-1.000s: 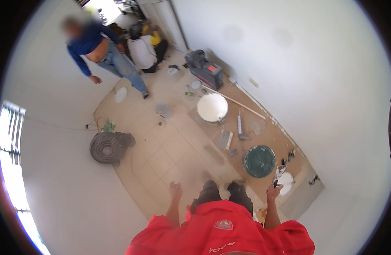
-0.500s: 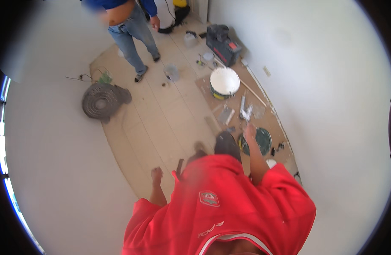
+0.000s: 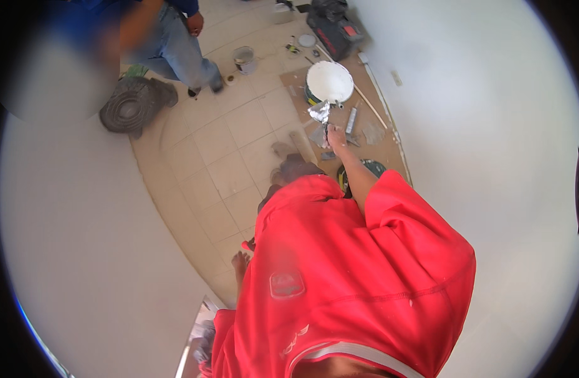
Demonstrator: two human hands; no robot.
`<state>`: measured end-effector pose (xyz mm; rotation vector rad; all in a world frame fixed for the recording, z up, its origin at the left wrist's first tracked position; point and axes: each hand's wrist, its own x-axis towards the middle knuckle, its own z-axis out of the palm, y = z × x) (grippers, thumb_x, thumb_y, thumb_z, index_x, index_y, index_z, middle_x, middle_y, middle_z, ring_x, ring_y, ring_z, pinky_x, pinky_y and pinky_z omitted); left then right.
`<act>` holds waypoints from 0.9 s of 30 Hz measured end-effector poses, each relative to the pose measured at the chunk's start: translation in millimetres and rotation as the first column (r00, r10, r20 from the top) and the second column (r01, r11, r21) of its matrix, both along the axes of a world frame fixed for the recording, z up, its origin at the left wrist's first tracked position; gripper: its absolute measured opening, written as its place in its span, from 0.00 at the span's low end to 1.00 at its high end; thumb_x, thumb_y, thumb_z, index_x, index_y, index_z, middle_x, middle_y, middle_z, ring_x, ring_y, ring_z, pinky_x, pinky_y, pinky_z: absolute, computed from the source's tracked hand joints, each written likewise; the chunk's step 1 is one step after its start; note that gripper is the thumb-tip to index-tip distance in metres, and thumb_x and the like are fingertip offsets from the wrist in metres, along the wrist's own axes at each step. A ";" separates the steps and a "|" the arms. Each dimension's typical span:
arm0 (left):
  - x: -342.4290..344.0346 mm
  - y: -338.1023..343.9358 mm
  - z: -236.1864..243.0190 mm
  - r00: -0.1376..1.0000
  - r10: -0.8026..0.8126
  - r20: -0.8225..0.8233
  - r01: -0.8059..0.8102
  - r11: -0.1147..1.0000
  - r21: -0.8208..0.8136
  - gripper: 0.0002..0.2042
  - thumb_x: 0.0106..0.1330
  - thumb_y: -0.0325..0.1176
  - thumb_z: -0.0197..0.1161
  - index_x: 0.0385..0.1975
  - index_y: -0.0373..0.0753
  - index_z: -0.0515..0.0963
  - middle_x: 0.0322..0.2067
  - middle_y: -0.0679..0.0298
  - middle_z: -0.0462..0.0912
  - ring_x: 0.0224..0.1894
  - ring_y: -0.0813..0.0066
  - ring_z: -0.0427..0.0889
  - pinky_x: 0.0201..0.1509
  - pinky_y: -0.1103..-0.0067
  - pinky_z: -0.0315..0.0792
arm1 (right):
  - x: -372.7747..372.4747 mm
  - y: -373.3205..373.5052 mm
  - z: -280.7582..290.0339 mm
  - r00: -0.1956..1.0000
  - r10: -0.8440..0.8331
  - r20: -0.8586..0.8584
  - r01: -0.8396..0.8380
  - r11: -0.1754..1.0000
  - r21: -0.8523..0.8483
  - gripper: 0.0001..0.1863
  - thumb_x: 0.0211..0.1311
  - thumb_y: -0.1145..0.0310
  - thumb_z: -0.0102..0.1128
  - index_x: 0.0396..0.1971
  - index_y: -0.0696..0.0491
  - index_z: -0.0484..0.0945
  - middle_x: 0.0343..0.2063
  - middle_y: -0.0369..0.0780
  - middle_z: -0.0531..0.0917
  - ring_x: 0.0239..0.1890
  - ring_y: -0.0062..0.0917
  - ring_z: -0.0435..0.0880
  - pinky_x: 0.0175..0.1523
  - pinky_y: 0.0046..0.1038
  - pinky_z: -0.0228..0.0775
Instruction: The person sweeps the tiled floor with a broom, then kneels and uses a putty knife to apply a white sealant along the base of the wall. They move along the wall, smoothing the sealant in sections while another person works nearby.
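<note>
The right hand [image 3: 336,139] grips one dark-handled, broad-bladed metal putty knife [image 3: 320,112], near one round, green-walled bucket [image 3: 311,95] of white paste. One dark-green round tub [image 3: 375,167] sits partly behind the forearm. The left hand [image 3: 240,261] hangs, fingers loosely parted.

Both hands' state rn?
Left hand: nothing visible in it; open or closed, can't tell.
Right hand: closed, holding a putty knife.
</note>
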<state>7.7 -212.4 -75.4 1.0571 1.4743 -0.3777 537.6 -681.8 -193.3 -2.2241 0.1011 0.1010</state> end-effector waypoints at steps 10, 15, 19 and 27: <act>95.8 -110.6 79.5 0.989 0.149 -0.011 -0.148 0.988 0.036 0.22 0.73 0.45 0.54 0.59 0.36 0.69 0.51 0.55 0.82 0.46 0.61 0.85 0.44 0.67 0.78 | 95.7 -41.8 55.1 0.896 0.228 -0.380 -0.422 0.701 -0.574 0.13 0.63 0.66 0.51 0.31 0.56 0.84 0.30 0.49 0.85 0.36 0.42 0.85 0.43 0.44 0.77; 113.3 -88.4 62.8 0.983 0.181 0.040 -0.184 0.980 0.079 0.22 0.74 0.44 0.53 0.61 0.35 0.68 0.50 0.55 0.83 0.47 0.63 0.84 0.45 0.68 0.77 | 98.2 -21.3 28.0 0.836 0.421 -0.351 -0.538 0.504 -0.676 0.13 0.62 0.69 0.51 0.33 0.58 0.85 0.34 0.52 0.87 0.41 0.46 0.87 0.46 0.45 0.80; 75.4 -118.1 55.0 0.959 0.281 -0.015 -0.279 0.955 0.096 0.22 0.74 0.44 0.53 0.61 0.36 0.68 0.49 0.55 0.83 0.45 0.65 0.84 0.46 0.69 0.77 | 126.2 35.9 61.3 0.797 0.490 -0.353 -0.592 0.518 -0.618 0.19 0.65 0.65 0.47 0.32 0.64 0.83 0.35 0.54 0.85 0.41 0.50 0.86 0.47 0.47 0.79; 59.5 -198.6 30.3 0.895 0.443 -0.044 -0.439 0.895 0.077 0.16 0.74 0.42 0.53 0.54 0.39 0.73 0.45 0.58 0.83 0.42 0.68 0.84 0.40 0.70 0.78 | 201.8 138.2 59.9 0.822 0.297 -0.485 -0.496 0.792 -0.356 0.19 0.66 0.59 0.52 0.33 0.60 0.84 0.31 0.53 0.86 0.39 0.45 0.88 0.45 0.41 0.80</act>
